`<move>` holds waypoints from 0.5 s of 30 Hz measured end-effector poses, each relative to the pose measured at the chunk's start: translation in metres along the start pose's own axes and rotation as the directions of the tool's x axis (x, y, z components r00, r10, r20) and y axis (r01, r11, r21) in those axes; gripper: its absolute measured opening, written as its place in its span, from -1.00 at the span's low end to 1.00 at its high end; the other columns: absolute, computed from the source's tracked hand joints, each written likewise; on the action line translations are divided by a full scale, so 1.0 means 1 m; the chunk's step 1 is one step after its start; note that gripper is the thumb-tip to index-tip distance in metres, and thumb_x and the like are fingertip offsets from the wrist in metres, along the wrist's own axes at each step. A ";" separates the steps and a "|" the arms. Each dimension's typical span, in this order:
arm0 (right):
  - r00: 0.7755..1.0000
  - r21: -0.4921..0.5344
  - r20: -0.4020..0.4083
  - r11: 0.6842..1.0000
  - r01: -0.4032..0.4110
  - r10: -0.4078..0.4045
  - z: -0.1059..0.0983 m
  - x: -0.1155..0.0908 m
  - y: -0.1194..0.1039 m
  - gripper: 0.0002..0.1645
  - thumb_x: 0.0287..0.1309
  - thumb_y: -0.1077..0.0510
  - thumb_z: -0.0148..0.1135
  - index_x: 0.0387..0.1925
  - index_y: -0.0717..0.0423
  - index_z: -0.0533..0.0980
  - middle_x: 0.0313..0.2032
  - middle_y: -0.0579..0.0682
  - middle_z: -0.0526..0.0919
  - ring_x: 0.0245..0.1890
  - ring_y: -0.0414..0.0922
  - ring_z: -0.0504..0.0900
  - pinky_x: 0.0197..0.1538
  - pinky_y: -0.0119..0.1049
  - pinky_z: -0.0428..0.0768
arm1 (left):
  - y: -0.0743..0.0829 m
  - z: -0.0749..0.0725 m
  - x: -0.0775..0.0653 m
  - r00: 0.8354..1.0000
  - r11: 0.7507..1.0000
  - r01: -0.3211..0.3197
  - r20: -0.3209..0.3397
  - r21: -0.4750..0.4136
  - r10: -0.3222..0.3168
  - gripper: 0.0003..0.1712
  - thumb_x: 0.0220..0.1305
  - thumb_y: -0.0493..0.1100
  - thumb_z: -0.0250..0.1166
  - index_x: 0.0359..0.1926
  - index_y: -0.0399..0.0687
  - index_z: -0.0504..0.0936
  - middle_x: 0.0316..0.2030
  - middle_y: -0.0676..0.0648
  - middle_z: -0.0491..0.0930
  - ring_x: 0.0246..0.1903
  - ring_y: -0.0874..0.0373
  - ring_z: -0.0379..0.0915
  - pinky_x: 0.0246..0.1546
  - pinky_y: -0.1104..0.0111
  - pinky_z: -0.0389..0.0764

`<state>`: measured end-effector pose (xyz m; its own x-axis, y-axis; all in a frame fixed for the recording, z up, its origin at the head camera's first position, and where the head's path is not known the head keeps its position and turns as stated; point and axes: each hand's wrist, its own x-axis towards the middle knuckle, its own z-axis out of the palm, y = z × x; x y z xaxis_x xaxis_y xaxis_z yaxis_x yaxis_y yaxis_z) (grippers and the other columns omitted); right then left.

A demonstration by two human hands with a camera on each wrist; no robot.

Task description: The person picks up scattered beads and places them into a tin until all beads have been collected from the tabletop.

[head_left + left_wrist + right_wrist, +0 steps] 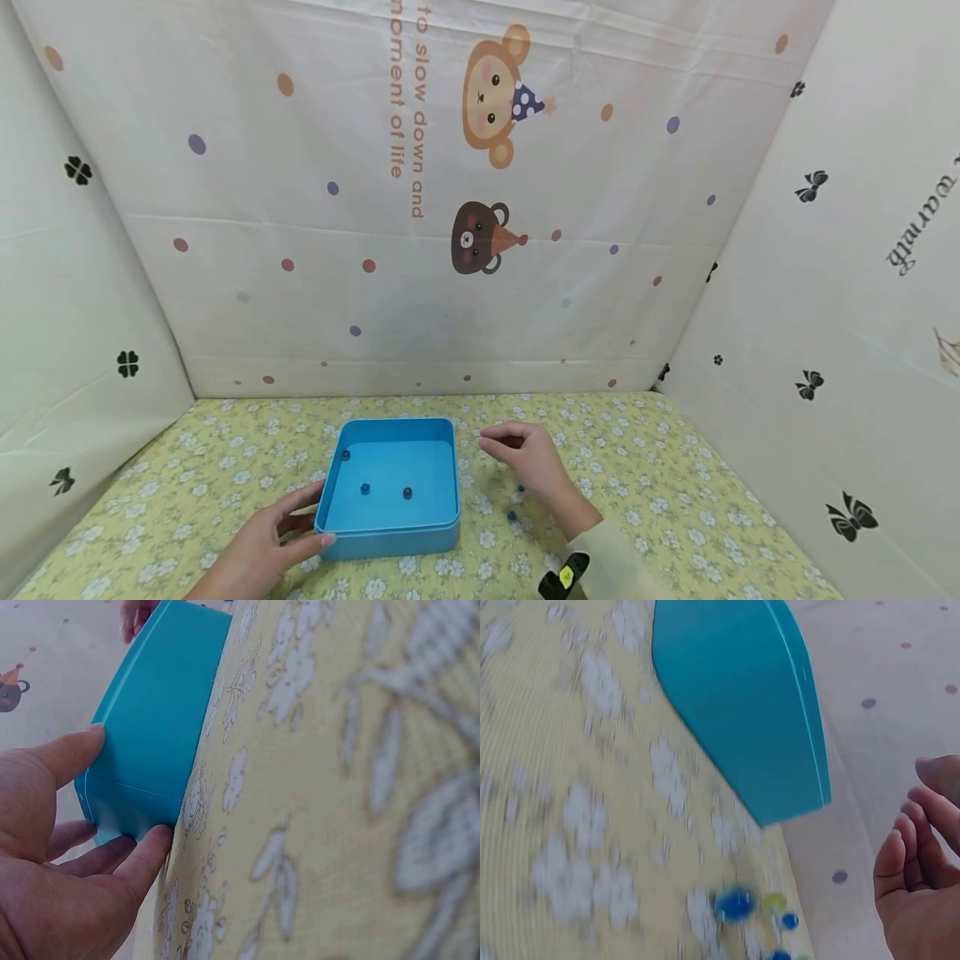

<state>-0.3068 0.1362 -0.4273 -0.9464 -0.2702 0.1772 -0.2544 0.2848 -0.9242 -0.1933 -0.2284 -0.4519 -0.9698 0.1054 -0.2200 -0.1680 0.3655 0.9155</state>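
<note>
Left hand (pixel 273 529) is gripping the blue box (pixel 397 546) at its near-left corner, thumb on the rim's near side, fingers along the left wall, partly curled. Box is sitting flat on the flowered surface (pixel 232 442), lidless, roughly square, so no clear long axis. Inside, left to right: a dark bead (pixel 346 455) is lying by the left wall, a blue bead (pixel 365 489) nearer the person, a brown bead (pixel 407 493) right of that. Right hand (pixel 525 458) is hovering just beyond the box's right wall, fingers bent, thumb and forefinger tips nearly meeting; can't tell if anything is between them. Key relation: box interior is lying left of those fingertips, with the right wall standing between. Two loose beads (pixel 512 517) are lying on the surface right of the box, closer to the person than the fingertips, right hand being nearer. Right wrist view is showing them blurred, count unclear there. Black strap (pixel 566 575) is sitting at the right sleeve; dotted backdrop (pixel 247 325) is hanging behind.
</note>
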 end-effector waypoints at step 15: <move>0.992 -0.113 -0.123 0.992 -0.051 0.037 -0.040 -0.001 0.029 -0.69 0.24 0.00 0.48 -0.02 -0.01 0.74 -0.20 -0.03 0.71 -0.26 -0.15 0.67 -0.27 -0.26 0.85 | 0.001 0.000 -0.002 1.000 1.000 -0.004 -0.013 0.000 0.004 0.01 0.32 0.01 0.43 0.59 -0.22 0.10 0.51 -0.51 0.10 0.27 -0.40 0.45 0.22 -0.02 0.79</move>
<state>-0.3207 0.1814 -0.4406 -0.9724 -0.1447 0.1832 -0.2268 0.4001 -0.8879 -0.1915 -0.2281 -0.4502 -0.9728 0.0946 -0.2116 -0.1639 0.3646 0.9166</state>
